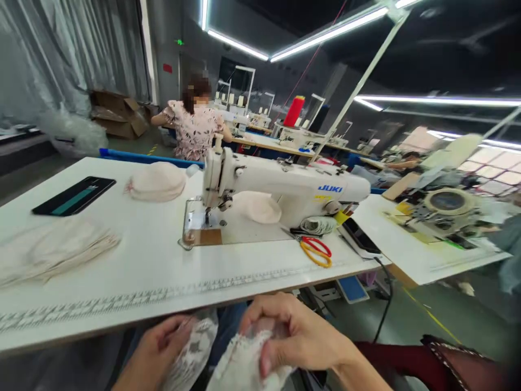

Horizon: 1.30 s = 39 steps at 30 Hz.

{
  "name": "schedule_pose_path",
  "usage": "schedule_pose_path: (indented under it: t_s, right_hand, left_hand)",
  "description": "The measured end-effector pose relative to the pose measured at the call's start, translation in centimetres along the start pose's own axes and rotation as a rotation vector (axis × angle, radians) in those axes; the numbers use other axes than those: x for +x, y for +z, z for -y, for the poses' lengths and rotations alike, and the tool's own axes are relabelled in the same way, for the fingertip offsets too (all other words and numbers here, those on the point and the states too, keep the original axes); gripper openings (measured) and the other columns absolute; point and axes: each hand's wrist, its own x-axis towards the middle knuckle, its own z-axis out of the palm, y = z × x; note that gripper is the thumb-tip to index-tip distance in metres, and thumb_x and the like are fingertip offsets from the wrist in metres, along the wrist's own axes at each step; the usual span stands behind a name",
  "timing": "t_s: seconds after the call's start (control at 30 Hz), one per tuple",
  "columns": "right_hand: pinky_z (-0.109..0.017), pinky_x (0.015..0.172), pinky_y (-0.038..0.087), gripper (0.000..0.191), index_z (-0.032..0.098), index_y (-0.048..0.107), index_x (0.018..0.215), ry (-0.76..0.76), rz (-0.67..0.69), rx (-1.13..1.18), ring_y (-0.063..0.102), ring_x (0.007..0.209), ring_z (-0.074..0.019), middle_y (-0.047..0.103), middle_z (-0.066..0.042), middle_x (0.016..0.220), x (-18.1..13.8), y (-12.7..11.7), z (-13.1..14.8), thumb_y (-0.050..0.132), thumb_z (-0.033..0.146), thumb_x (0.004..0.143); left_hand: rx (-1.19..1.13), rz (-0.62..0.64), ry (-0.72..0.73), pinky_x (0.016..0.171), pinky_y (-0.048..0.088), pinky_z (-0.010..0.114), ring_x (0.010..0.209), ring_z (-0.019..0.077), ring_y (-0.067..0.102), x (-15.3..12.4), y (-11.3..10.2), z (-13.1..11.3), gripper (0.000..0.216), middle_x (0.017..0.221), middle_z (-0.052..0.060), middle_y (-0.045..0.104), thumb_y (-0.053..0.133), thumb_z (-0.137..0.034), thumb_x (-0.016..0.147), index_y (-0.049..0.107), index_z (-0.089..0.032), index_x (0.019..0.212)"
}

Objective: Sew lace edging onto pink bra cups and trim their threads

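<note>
the right hand pinches gathered cream fabric in its grip, the cloth slanting down-left from the fingertips, below the near edge of the counter; the left hand, just beside, grasps lacy white fabric. i cannot tell whether they join.

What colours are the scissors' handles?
One red handle and one yellow-orange handle, best seen in the head view.

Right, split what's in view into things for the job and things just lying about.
Likely for the job:
white fabric in left hand and right hand
sewing machine
cream fabric bundles
scissors

Apparently just lying about:
black-and-teal item
cardboard
</note>
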Motion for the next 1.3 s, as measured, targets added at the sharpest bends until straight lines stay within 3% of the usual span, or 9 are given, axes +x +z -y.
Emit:
schedule_pose_path:
  t_s: [0.13,0.27,0.4,0.57,0.8,0.93,1.03,1.13,1.3]
  right_hand:
    - [-0.016,0.046,0.031,0.025,0.014,0.059,0.083,-0.027,0.134,-0.146,0.037,0.049,-0.0055,0.048,0.005,0.060,0.0,2.4,-2.0,0.067,0.037,0.075]
    - [-0.018,0.051,0.028,0.007,0.018,0.054,0.088,-0.051,-0.099,-0.530,0.036,0.055,-0.0075,0.042,0.006,0.062,0.7,3.5,-5.0,0.054,0.023,0.083]
    - [-0.018,0.052,0.029,0.010,0.019,0.052,0.090,-0.049,-0.138,-0.541,0.037,0.054,-0.0075,0.042,0.007,0.060,1.0,4.0,-6.9,0.049,0.028,0.089]
    - [-0.019,0.056,0.030,0.011,0.019,0.054,0.087,-0.032,-0.134,-0.574,0.041,0.055,-0.0082,0.046,0.006,0.060,1.1,4.5,-7.1,0.051,0.029,0.088]
    - [-0.019,0.062,0.033,0.010,0.021,0.056,0.086,-0.028,-0.130,-0.651,0.047,0.058,-0.0094,0.049,0.006,0.061,1.4,4.7,-6.6,0.052,0.030,0.089]
    - [-0.021,0.065,0.033,0.010,0.021,0.057,0.090,-0.036,-0.099,-0.764,0.053,0.066,-0.0123,0.056,0.003,0.068,1.6,4.9,-6.8,0.052,0.030,0.090]
    - [-0.022,0.060,0.030,0.009,0.021,0.057,0.093,-0.026,-0.079,-0.820,0.054,0.064,-0.0130,0.058,0.002,0.069,2.0,5.0,-6.8,0.052,0.027,0.089]
    - [-0.021,0.060,0.031,0.011,0.022,0.058,0.095,-0.033,-0.074,-0.787,0.054,0.064,-0.0124,0.058,0.003,0.069,2.0,4.5,-6.8,0.055,0.030,0.088]
    - [-0.018,0.057,0.032,0.017,0.019,0.063,0.086,-0.039,0.054,-0.585,0.051,0.057,-0.0088,0.055,0.006,0.060,1.1,3.0,-7.2,0.071,0.030,0.077]
  left_hand:
    - [-0.225,0.178,-0.021,0.069,0.049,0.026,0.073,0.0206,0.066,-0.9,1.0,0.1,0.051,0.080,0.008,0.074,0.077,-0.049,0.066,0.070,-0.013,0.101]
    - [-0.326,0.279,-0.160,0.077,0.049,0.028,0.087,0.0237,0.066,-3.3,1.9,-0.4,0.047,0.094,0.009,0.074,0.078,-0.043,0.067,0.070,-0.017,0.106]
    - [-0.365,0.233,-0.216,0.083,0.049,0.030,0.103,0.0279,0.062,-4.6,1.4,0.2,0.046,0.109,0.008,0.071,0.080,-0.043,0.063,0.072,-0.021,0.103]
    - [-0.322,0.178,-0.234,0.094,0.045,0.038,0.119,0.0334,0.052,-4.7,0.2,1.7,0.043,0.122,0.012,0.064,0.076,-0.038,0.067,0.071,-0.017,0.104]
    - [-0.287,0.184,-0.217,0.092,0.047,0.035,0.113,0.0316,0.056,-4.8,0.6,1.0,0.049,0.115,0.009,0.068,0.077,-0.047,0.066,0.070,-0.020,0.107]
    - [-0.148,0.264,-0.122,0.081,0.050,0.029,0.095,0.0277,0.065,-4.4,1.8,0.7,0.052,0.099,0.010,0.074,0.074,-0.048,0.070,0.069,-0.016,0.110]
    - [-0.105,0.207,-0.092,0.078,0.050,0.026,0.085,0.0239,0.067,-3.8,2.0,1.3,0.048,0.092,0.008,0.075,0.075,-0.048,0.069,0.071,-0.016,0.104]
    - [-0.098,0.175,-0.097,0.080,0.049,0.027,0.085,0.0231,0.066,-3.6,1.4,1.5,0.046,0.092,0.007,0.075,0.075,-0.049,0.068,0.072,-0.018,0.102]
    - [-0.010,0.273,-0.219,0.074,0.048,0.025,0.082,0.0224,0.065,-3.8,-0.2,-0.4,0.049,0.089,0.008,0.075,0.073,-0.048,0.071,0.070,-0.016,0.107]
